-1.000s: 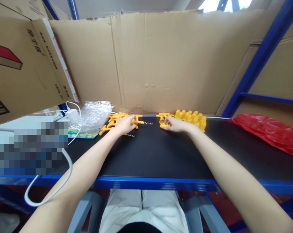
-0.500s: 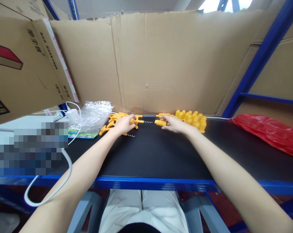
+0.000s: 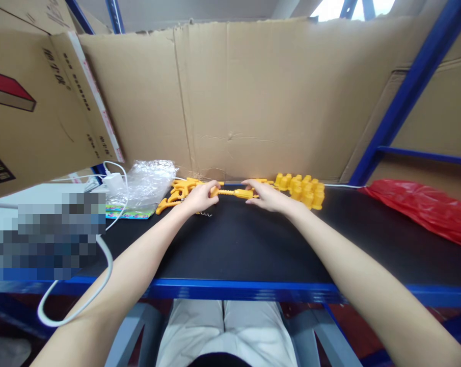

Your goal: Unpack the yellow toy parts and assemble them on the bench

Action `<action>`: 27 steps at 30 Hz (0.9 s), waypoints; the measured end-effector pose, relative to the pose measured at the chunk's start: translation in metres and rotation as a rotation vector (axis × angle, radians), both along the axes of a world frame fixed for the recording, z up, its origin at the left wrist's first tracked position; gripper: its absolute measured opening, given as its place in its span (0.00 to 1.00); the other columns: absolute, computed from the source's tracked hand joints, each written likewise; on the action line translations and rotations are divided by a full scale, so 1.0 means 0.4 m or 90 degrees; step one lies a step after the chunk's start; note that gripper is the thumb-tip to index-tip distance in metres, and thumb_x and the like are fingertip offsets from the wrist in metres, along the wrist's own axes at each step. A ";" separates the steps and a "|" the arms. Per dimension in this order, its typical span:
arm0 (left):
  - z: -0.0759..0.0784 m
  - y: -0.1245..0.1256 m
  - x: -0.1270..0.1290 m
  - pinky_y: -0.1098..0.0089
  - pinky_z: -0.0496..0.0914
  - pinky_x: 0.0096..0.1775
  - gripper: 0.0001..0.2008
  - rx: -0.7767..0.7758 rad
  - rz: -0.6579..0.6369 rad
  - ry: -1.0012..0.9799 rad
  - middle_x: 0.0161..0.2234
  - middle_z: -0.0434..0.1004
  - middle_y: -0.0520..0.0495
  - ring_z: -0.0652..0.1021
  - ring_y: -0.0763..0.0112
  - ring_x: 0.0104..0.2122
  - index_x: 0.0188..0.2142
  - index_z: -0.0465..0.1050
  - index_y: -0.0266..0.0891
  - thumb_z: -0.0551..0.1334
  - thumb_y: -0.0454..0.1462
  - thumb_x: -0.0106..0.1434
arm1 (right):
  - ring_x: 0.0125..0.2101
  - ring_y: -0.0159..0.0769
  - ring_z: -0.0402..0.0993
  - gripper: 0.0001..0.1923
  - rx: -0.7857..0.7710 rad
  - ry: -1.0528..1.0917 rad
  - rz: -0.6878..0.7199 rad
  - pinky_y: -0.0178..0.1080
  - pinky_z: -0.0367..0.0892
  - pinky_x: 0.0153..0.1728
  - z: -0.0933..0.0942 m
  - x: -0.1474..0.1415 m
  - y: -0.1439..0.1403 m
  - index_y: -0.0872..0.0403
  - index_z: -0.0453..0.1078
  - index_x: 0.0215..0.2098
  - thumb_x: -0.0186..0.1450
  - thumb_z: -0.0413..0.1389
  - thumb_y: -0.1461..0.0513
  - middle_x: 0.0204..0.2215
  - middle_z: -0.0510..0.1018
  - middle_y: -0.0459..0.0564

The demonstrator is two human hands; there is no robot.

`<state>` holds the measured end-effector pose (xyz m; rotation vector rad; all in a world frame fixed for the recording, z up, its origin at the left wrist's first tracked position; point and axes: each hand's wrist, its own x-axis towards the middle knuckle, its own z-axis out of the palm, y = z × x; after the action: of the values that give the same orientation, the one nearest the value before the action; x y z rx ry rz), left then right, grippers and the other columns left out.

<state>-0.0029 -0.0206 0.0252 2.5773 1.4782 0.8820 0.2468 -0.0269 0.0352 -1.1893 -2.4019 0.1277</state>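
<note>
Both my hands meet at the far middle of the black table top (image 3: pixel 245 244). My left hand (image 3: pixel 199 198) grips a thin yellow toothed rod (image 3: pixel 224 192) by its left end. My right hand (image 3: pixel 266 196) holds a short yellow sleeve piece (image 3: pixel 243 193) against the rod's right end. Behind my left hand lies a heap of yellow handle-shaped parts (image 3: pixel 177 191). A cluster of yellow blocky parts (image 3: pixel 304 186) sits just right of my right hand. A small metal spring (image 3: pixel 205 213) lies on the table below my left hand.
A crumpled clear plastic bag (image 3: pixel 148 181) and a white charger with cable (image 3: pixel 113 181) lie at the left. A red plastic bag (image 3: pixel 425 209) is at the right. Cardboard walls (image 3: pixel 253 102) close off the back; blue shelf posts (image 3: pixel 409 92) stand on the right.
My hands have come together: the left brought the toothed rod rightward, the right picked a yellow sleeve from near the block cluster and moved it left onto the rod's end.
</note>
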 end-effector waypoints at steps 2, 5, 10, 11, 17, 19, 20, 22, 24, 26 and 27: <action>-0.001 0.003 -0.001 0.74 0.59 0.30 0.14 0.008 -0.005 -0.007 0.24 0.67 0.55 0.68 0.74 0.25 0.41 0.69 0.41 0.58 0.36 0.54 | 0.40 0.38 0.72 0.28 0.012 0.017 0.013 0.41 0.66 0.43 0.002 -0.004 -0.005 0.54 0.56 0.55 0.58 0.58 0.64 0.44 0.72 0.55; -0.004 0.007 -0.003 0.74 0.58 0.28 0.13 0.007 -0.011 -0.020 0.23 0.65 0.56 0.66 0.75 0.23 0.40 0.69 0.41 0.59 0.36 0.54 | 0.39 0.37 0.71 0.26 0.031 0.048 0.034 0.41 0.66 0.42 0.003 0.001 -0.001 0.54 0.57 0.52 0.58 0.58 0.63 0.43 0.71 0.54; -0.008 0.011 -0.001 0.75 0.56 0.27 0.12 0.012 -0.005 -0.033 0.20 0.62 0.57 0.64 0.77 0.21 0.39 0.70 0.41 0.59 0.37 0.53 | 0.38 0.37 0.71 0.16 0.063 0.104 0.042 0.41 0.67 0.40 0.006 0.013 0.011 0.55 0.62 0.42 0.56 0.59 0.62 0.40 0.72 0.54; -0.008 0.012 -0.002 0.75 0.56 0.27 0.12 0.016 -0.003 -0.037 0.20 0.62 0.57 0.64 0.77 0.21 0.39 0.69 0.41 0.59 0.37 0.53 | 0.38 0.38 0.71 0.16 0.051 0.126 0.040 0.41 0.67 0.40 0.007 0.013 0.011 0.55 0.62 0.41 0.56 0.59 0.61 0.39 0.72 0.54; -0.010 0.024 -0.016 0.75 0.56 0.27 0.12 0.075 0.000 -0.032 0.20 0.64 0.57 0.65 0.76 0.22 0.40 0.69 0.42 0.59 0.38 0.54 | 0.30 0.35 0.75 0.12 -0.181 0.342 0.029 0.41 0.69 0.38 -0.012 -0.013 0.020 0.55 0.63 0.39 0.59 0.57 0.59 0.30 0.76 0.50; -0.010 0.026 -0.017 0.75 0.56 0.27 0.12 0.089 0.001 -0.023 0.21 0.64 0.56 0.66 0.75 0.22 0.40 0.69 0.42 0.59 0.38 0.54 | 0.28 0.33 0.76 0.10 -0.241 0.423 0.021 0.40 0.70 0.37 -0.020 -0.023 0.027 0.55 0.63 0.39 0.61 0.55 0.59 0.28 0.76 0.49; -0.010 0.026 -0.017 0.75 0.56 0.27 0.12 0.093 0.001 -0.018 0.21 0.65 0.56 0.66 0.75 0.22 0.40 0.69 0.42 0.59 0.38 0.54 | 0.27 0.33 0.76 0.09 -0.262 0.454 0.010 0.40 0.71 0.36 -0.023 -0.027 0.029 0.55 0.63 0.39 0.62 0.54 0.59 0.27 0.75 0.48; -0.010 0.026 -0.017 0.75 0.56 0.27 0.12 0.097 0.003 -0.009 0.21 0.65 0.56 0.67 0.75 0.22 0.40 0.69 0.43 0.59 0.38 0.54 | 0.26 0.32 0.76 0.09 -0.288 0.492 -0.016 0.39 0.72 0.35 -0.025 -0.029 0.031 0.54 0.62 0.38 0.64 0.53 0.58 0.26 0.75 0.47; -0.010 0.025 -0.017 0.75 0.56 0.27 0.13 0.097 0.010 -0.002 0.21 0.66 0.56 0.67 0.74 0.22 0.40 0.68 0.43 0.59 0.38 0.54 | 0.28 0.31 0.76 0.09 -0.300 0.502 -0.018 0.38 0.72 0.36 -0.023 -0.025 0.030 0.54 0.62 0.38 0.63 0.54 0.58 0.29 0.75 0.48; -0.011 0.025 -0.018 0.74 0.56 0.27 0.13 0.092 0.015 0.004 0.21 0.65 0.56 0.67 0.74 0.22 0.40 0.68 0.43 0.59 0.39 0.54 | 0.31 0.30 0.77 0.12 -0.298 0.495 0.008 0.38 0.72 0.39 -0.020 -0.017 0.027 0.54 0.62 0.38 0.59 0.59 0.59 0.36 0.75 0.50; -0.011 0.025 -0.018 0.74 0.56 0.27 0.13 0.091 0.015 0.005 0.21 0.65 0.56 0.67 0.74 0.22 0.40 0.68 0.43 0.59 0.39 0.54 | 0.32 0.30 0.77 0.15 -0.296 0.490 0.024 0.38 0.71 0.41 -0.019 -0.013 0.026 0.54 0.63 0.39 0.56 0.62 0.61 0.39 0.75 0.51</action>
<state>-0.0103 -0.0105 0.0209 2.6697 1.5031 1.0173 0.2417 -0.0164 0.0277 -1.0129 -1.7402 1.0033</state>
